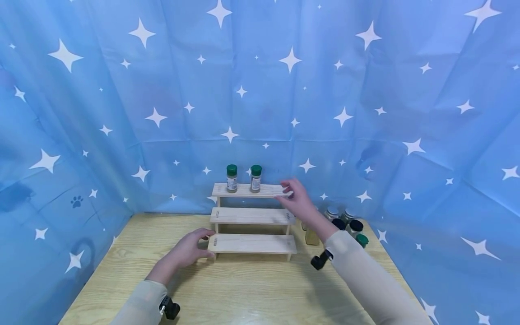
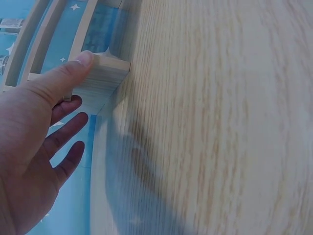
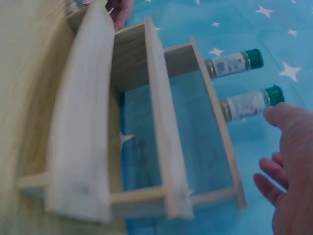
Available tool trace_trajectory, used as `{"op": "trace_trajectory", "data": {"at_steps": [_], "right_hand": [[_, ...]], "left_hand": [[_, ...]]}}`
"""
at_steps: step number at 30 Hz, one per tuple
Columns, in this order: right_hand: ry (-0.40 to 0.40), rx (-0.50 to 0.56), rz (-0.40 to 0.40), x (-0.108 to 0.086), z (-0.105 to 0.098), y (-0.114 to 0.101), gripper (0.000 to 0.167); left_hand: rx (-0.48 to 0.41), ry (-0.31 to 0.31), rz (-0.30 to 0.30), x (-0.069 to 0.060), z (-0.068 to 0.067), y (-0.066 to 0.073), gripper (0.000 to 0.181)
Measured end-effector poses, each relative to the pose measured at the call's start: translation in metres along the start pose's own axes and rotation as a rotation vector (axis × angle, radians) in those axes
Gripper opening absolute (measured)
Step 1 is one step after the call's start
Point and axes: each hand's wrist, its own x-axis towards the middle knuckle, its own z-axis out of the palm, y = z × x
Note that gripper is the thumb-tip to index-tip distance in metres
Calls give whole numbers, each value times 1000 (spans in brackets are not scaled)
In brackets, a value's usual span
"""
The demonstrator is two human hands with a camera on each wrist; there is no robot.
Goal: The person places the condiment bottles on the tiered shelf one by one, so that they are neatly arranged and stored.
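Observation:
A three-tier wooden display rack (image 1: 252,243) stands at the back of the table. My left hand (image 1: 188,249) holds the left end of its lowest tier, thumb (image 2: 66,78) at the front edge and fingers behind. On the top tier two spice jars with green lids stand upright, a left jar (image 1: 232,179) and a right jar (image 1: 255,180). By the right end of that tier hovers my right hand (image 1: 299,202), its fingers loosely bent with nothing between them. The right wrist view shows this hand (image 3: 298,161) apart from the jars.
Several more jars stand right of the rack, partly hidden by my right forearm: black-lidded jars (image 1: 355,225), a green-lidded one (image 1: 361,240) and a yellowish one (image 1: 312,237). A blue star-patterned curtain (image 1: 260,90) hangs behind and beside the wooden table (image 1: 243,289).

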Motion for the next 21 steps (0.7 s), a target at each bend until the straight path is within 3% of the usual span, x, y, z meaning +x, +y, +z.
{"op": "trace_trajectory", "data": {"at_steps": [9,15,21], "right_hand": [[36,-72,97,-70,-35,22,32],[97,-121,145,-103,-54,35,27],[189,-183,128,-130,-72,47,23]], "left_hand": [[15,2,1,0,-2,3,72],[11,-2,2,-1,-1,3,73],[5,-6,1,-2,-1,3,72]]}}
